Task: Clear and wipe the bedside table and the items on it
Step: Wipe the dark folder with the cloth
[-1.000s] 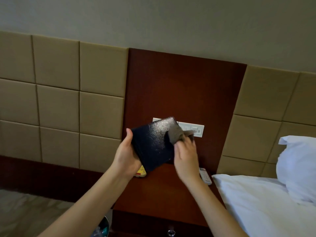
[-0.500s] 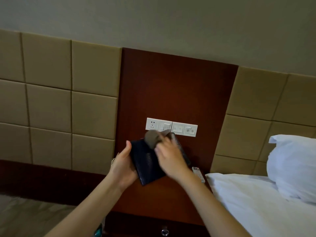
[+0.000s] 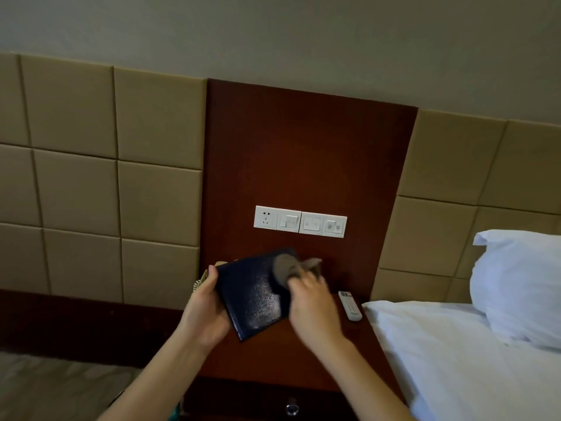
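Bedside setting: a dark red-brown wooden surface (image 3: 303,354) is backed by a matching wall panel (image 3: 303,147), on which a white switch plate (image 3: 300,221) is mounted. Padded beige squares (image 3: 76,189) are fitted to either side.

Item: dark blue folder (image 3: 255,296), with a textured, glossy cover.

Location: the folder is held tilted above the surface, between the two hands and clear of the wood.

Grip: its left edge is clasped by the left hand (image 3: 206,311), with the thumb laid over the front cover and the fingers hidden behind. A bunched grey cloth (image 3: 285,267) is gripped by the right hand (image 3: 312,302) and pressed to the cover's upper right part, just beyond the knuckles.

Handling, as judged: the folder is taken to be light and fairly stiff, since it is carried from one edge without visible sag. The glossy cover is expected to slide under the cloth. A firm pinch at the edge opposite the wiping hand is therefore advised, with fingers spread behind as backing. It is not thought fragile. The cloth is soft and limp, and is best kept bunched.

Also listed: a white remote control (image 3: 350,305) lies on the surface just right of the right hand, beside the bed (image 3: 455,360). A pillow (image 3: 522,284) lies farther right. A pale object with a coiled edge (image 3: 202,281) is partly hidden behind the left hand and is not identified.
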Motion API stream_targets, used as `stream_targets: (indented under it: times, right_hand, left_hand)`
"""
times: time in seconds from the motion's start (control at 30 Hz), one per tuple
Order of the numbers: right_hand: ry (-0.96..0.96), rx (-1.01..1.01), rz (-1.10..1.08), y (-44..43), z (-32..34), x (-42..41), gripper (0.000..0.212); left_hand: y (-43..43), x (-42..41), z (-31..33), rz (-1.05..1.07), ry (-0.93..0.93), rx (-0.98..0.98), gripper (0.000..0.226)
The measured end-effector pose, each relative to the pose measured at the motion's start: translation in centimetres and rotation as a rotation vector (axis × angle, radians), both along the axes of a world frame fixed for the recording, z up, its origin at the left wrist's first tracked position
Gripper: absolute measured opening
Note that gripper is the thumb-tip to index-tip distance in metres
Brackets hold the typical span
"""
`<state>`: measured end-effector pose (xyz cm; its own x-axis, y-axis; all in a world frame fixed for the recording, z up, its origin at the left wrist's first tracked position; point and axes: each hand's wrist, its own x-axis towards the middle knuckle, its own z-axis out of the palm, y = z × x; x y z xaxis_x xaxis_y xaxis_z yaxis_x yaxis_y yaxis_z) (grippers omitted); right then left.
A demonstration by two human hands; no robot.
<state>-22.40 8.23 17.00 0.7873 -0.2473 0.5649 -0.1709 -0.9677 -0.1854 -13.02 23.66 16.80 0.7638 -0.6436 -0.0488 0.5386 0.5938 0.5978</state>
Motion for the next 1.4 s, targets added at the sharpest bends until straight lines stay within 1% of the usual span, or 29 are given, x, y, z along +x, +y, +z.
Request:
stream_targets:
  times: [0.07, 0.1, 0.27, 0.33, 0.4, 0.53, 0.6, 0.67, 0.73, 0.8, 0.87, 0.9, 0.97, 1.0, 1.03, 1.1, 1.17, 1.23, 1.27, 1.33, 1.4]
  right_hand:
    - [0.013, 0.120, -0.143, -3.7, -1.1, -1.1, 0.024]
    - [0.024, 0.146, -0.187, -5.1, -1.9, -1.7, 0.024]
    - [0.088, 0.242, -0.334, -9.2, -7.2, -3.3, 0.030]
    - [0.120, 0.292, -0.394, -10.3, -8.9, -3.7, 0.033]
    - [0.177, 0.296, -0.437, -11.4, -10.4, -3.9, 0.034]
    - [0.373, 0.251, -0.485, -13.5, -12.7, -3.2, 0.033]
    - [0.497, 0.289, -0.480, -14.0, -13.4, -2.7, 0.034]
    - [0.655, 0.347, -0.465, -14.5, -14.4, -2.1, 0.033]
    - [0.820, 0.357, -0.435, -15.1, -15.2, -1.1, 0.031]
    - [0.865, 0.316, -0.383, -15.4, -15.7, -0.2, 0.026]
    - [0.787, 0.194, -0.352, -15.5, -15.8, 0.7, 0.028]
    - [0.726, 0.124, -0.323, -15.5, -15.8, 1.1, 0.034]
    - [0.625, 0.092, -0.245, -15.4, -16.1, 1.7, 0.060]
    - [0.581, 0.150, -0.204, -15.5, -16.3, 2.1, 0.068]
    - [0.526, 0.253, -0.157, -15.8, -16.5, 2.5, 0.066]
    - [0.370, 0.471, -0.106, -16.7, -16.9, 3.2, 0.047]
    - [0.239, 0.572, -0.104, -17.7, -17.1, 3.3, 0.028]
    - [0.094, 0.642, -0.117, -18.8, -17.3, 3.1, 0.019]
    - [0.051, 0.687, -0.133, -19.3, -17.3, 3.0, 0.020]
    - [0.034, 0.818, -0.163, -20.2, -17.4, 3.3, 0.027]
    - [0.013, 0.996, -0.198, -21.1, -17.7, 3.9, 0.036]
  left_hand:
    - [0.2, 0.6, -0.6, 0.012, 0.038, 0.010, 0.057]
    - [0.0, 0.7, -0.9, 0.000, 0.057, 0.006, 0.056]
    - [-1.5, 0.3, -1.2, 0.051, 0.145, 0.048, 0.049]
    - [-2.3, 0.5, -1.8, 0.076, 0.217, 0.046, 0.050]
    - [-3.1, 0.8, -2.2, 0.095, 0.278, 0.067, 0.046]
    - [-5.2, 1.6, -2.9, 0.134, 0.314, 0.120, 0.037]
    - [-6.0, 2.0, -3.3, 0.148, 0.333, 0.131, 0.032]
    - [-7.1, 2.6, -4.0, 0.149, 0.372, 0.150, 0.038]
    - [-8.6, 3.3, -4.8, 0.142, 0.405, 0.155, 0.036]
    - [-10.2, 3.7, -5.3, 0.118, 0.440, 0.181, 0.039]
    - [-11.8, 4.1, -5.8, 0.103, 0.465, 0.216, 0.047]
    - [-12.6, 4.3, -5.9, 0.100, 0.471, 0.234, 0.049]
    - [-14.5, 4.8, -6.2, 0.076, 0.465, 0.276, 0.048]
    - [-15.5, 5.0, -6.3, 0.063, 0.461, 0.293, 0.047]
    - [-16.4, 5.1, -6.3, 0.049, 0.454, 0.309, 0.047]
    - [-18.1, 5.6, -6.6, 0.018, 0.418, 0.355, 0.049]
    - [-19.5, 6.2, -7.0, -0.009, 0.376, 0.415, 0.048]
    - [-20.8, 7.1, -7.8, -0.030, 0.290, 0.521, 0.043]
    - [-21.4, 7.6, -8.2, -0.045, 0.235, 0.583, 0.043]
    - [-22.8, 8.5, -9.2, -0.070, 0.139, 0.674, 0.050]
    - [-24.4, 9.1, -10.6, -0.100, 0.051, 0.694, 0.052]
